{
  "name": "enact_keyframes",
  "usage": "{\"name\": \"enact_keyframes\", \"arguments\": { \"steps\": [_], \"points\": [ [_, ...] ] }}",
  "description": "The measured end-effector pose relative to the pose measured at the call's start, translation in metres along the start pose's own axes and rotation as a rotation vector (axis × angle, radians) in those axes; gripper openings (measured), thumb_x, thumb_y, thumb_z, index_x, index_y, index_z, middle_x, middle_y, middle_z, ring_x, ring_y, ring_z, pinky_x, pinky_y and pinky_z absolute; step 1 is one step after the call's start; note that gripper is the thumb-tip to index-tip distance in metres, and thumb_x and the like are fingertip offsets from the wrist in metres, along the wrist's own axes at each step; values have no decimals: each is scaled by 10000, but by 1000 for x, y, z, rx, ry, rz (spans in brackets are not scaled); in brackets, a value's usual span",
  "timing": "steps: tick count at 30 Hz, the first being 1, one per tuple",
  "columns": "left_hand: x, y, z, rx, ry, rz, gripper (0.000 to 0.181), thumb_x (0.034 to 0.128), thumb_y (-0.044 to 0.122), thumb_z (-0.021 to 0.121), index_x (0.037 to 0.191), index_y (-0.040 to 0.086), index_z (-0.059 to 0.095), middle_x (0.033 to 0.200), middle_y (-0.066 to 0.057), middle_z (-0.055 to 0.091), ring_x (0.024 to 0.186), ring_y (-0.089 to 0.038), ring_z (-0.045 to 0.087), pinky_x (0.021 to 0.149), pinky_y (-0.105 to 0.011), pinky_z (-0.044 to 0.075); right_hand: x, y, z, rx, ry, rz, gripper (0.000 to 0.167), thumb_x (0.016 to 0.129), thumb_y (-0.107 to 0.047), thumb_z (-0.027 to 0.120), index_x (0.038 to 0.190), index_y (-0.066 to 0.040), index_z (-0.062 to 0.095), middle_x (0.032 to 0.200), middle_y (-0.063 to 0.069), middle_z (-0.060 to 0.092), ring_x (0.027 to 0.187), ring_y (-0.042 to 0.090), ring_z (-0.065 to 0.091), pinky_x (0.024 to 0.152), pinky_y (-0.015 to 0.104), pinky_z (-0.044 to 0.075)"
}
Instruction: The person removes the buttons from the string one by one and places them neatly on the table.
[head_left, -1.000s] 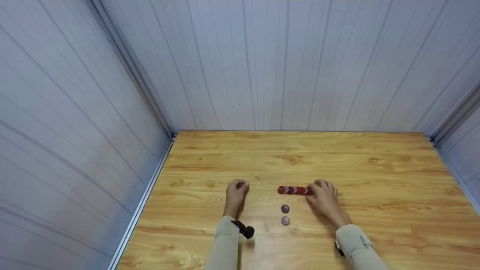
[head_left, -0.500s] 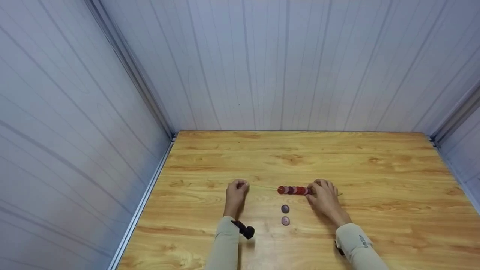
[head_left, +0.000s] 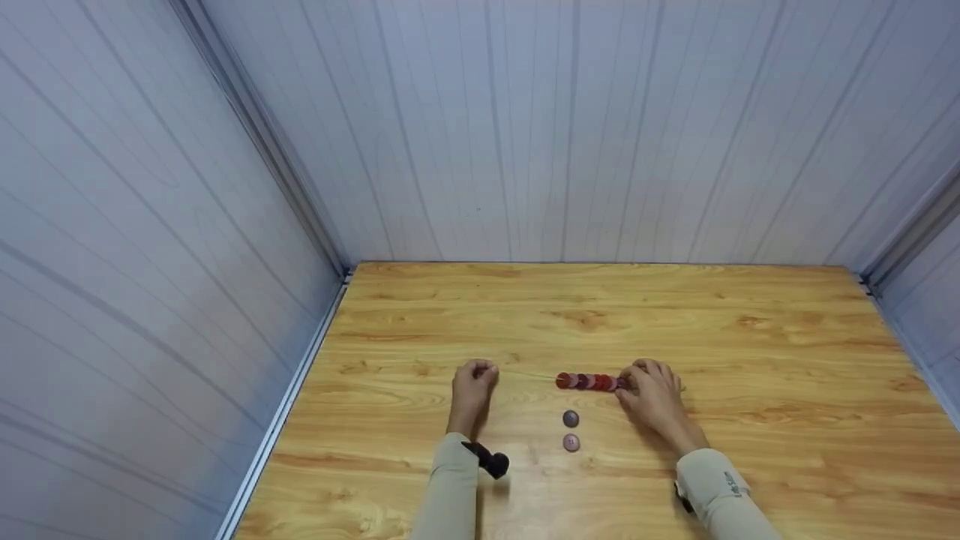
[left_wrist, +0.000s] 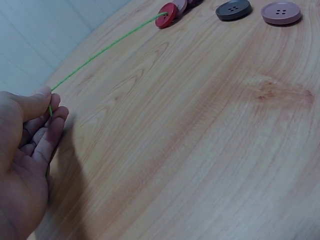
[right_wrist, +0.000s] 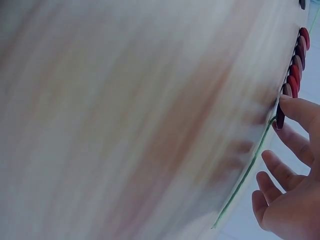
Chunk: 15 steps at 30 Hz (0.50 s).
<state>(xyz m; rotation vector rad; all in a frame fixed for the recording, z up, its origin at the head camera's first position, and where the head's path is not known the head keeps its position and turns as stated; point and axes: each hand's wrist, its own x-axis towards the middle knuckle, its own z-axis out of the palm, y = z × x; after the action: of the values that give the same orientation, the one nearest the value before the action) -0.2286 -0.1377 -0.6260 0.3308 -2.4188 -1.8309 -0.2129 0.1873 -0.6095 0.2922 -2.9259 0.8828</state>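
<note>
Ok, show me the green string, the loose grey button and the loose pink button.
Green string (left_wrist: pixel 91 60): left wrist view, partway along its length.
Loose grey button (left_wrist: pixel 233 10): left wrist view, middle of its face.
Loose pink button (head_left: pixel 571 442): head view, middle of its face.

In the head view, the right fingers (head_left: pixel 643 375) partly hide the end of the button row (head_left: pixel 585 382); the sleeve lettering (head_left: pixel 732 484) is too small to read. The right wrist view blurs the desk (right_wrist: pixel 115 130).

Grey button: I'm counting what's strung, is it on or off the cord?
Off: the grey button lies on the table apart from the green cord, which runs from the left hand to a red button.
</note>
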Motion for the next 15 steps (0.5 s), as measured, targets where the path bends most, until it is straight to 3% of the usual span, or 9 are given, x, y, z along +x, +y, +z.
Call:
{"name": "enact_keyframes", "arguments": {
  "steps": [15],
  "points": [
    [0,0,0,-4,3,1,100,912,111,642,944,20,671,857,-59,630,774,-133,548,704,-258,464,-4,7,-7,1,21,12,221,877,-234,692,1043,-90,667,1272,208,515,1223,426,354,982,592,216]
  ]
}}
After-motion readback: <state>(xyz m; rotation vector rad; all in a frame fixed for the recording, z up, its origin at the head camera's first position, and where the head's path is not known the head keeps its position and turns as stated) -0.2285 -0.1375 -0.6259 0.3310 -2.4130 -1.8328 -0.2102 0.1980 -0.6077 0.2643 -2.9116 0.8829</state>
